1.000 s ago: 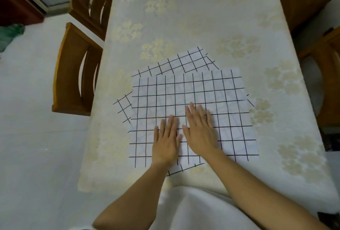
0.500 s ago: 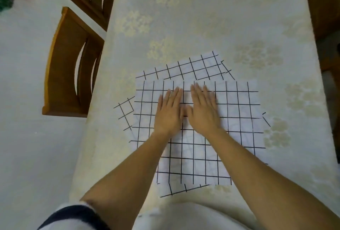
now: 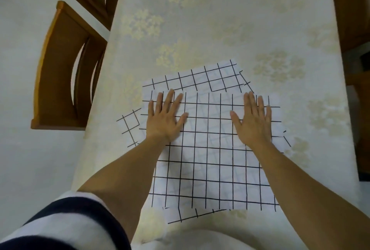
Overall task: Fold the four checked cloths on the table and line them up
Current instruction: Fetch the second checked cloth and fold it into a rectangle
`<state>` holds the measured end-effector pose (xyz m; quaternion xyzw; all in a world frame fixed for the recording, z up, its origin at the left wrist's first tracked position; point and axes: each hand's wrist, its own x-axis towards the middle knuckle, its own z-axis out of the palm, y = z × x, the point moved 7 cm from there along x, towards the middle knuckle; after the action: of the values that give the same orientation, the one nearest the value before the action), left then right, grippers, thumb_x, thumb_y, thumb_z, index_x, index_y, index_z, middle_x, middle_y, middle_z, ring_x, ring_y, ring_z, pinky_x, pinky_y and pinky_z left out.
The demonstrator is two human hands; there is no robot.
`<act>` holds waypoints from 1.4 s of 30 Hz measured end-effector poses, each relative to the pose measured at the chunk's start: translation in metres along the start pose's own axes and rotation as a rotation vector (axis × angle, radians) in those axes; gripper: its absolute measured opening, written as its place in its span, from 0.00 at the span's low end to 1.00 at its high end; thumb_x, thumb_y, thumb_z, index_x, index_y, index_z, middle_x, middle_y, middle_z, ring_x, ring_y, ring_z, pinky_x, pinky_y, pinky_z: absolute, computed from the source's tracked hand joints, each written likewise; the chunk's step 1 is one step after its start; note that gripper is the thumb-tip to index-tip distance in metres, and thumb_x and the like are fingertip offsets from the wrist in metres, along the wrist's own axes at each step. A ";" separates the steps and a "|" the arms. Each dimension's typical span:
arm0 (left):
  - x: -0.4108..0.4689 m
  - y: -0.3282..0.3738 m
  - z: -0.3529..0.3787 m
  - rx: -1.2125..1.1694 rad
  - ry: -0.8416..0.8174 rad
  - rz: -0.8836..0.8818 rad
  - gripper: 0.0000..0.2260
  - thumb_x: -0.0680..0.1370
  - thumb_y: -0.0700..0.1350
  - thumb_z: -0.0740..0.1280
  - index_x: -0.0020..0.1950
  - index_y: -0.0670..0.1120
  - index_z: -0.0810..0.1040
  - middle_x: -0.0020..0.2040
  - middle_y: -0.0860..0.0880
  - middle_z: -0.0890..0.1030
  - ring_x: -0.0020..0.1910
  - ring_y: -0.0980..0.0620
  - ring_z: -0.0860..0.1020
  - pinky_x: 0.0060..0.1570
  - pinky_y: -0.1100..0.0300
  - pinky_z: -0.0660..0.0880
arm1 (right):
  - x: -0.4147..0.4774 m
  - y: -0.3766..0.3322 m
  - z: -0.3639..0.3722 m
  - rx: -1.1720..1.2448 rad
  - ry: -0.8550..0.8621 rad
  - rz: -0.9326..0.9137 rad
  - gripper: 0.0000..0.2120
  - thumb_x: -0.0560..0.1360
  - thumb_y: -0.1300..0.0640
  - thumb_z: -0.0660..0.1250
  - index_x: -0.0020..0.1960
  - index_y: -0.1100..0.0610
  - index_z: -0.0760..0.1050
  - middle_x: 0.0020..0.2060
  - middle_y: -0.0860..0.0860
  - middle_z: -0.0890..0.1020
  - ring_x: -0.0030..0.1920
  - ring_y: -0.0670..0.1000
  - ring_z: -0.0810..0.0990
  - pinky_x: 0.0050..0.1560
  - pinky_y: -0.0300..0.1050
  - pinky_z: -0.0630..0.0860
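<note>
A pile of white cloths with black checks lies flat on the near half of the table (image 3: pixel 220 19). The top cloth (image 3: pixel 208 155) is spread out square. Corners of the lower cloths stick out at the far side (image 3: pixel 200 77), the left (image 3: pixel 129 123) and the near edge (image 3: pixel 186 215). My left hand (image 3: pixel 165 118) rests flat on the top cloth's far left part, fingers straight and spread. My right hand (image 3: pixel 253 119) lies flat on its far right part in the same way. How many cloths lie underneath is hidden.
The table wears a cream cloth with pale flower prints. Two wooden chairs (image 3: pixel 66 69) stand along its left side, and more wooden furniture (image 3: pixel 352 9) lines the right edge. A pale floor lies to the left.
Both hands slid from the near middle of the top cloth toward its far edge, then apart to the left and right. The cloth lies flat under them.
</note>
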<state>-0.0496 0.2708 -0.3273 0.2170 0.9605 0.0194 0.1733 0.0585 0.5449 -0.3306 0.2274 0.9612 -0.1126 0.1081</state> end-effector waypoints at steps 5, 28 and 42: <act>-0.014 0.016 -0.022 0.080 0.058 0.005 0.33 0.82 0.67 0.42 0.80 0.54 0.32 0.80 0.50 0.29 0.80 0.44 0.33 0.78 0.42 0.37 | -0.013 0.057 -0.028 0.259 0.224 0.360 0.42 0.73 0.36 0.69 0.77 0.58 0.59 0.71 0.60 0.67 0.71 0.63 0.64 0.72 0.62 0.60; -0.135 0.113 0.038 -0.038 -0.368 0.047 0.53 0.73 0.68 0.69 0.79 0.59 0.30 0.78 0.55 0.27 0.79 0.44 0.32 0.78 0.41 0.41 | -0.130 0.106 -0.013 1.003 -0.210 0.354 0.13 0.75 0.50 0.73 0.41 0.61 0.81 0.32 0.56 0.82 0.34 0.55 0.79 0.41 0.50 0.79; -0.132 0.091 0.026 -0.056 -0.301 0.072 0.43 0.80 0.57 0.67 0.82 0.53 0.39 0.82 0.55 0.36 0.81 0.51 0.43 0.79 0.47 0.54 | -0.146 -0.016 -0.104 1.109 -0.087 -0.129 0.14 0.81 0.54 0.63 0.66 0.51 0.76 0.38 0.44 0.85 0.41 0.43 0.83 0.52 0.39 0.79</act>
<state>0.1081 0.2963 -0.2983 0.2466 0.9144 0.0198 0.3204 0.1627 0.4983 -0.1914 0.1862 0.7645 -0.6171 0.0046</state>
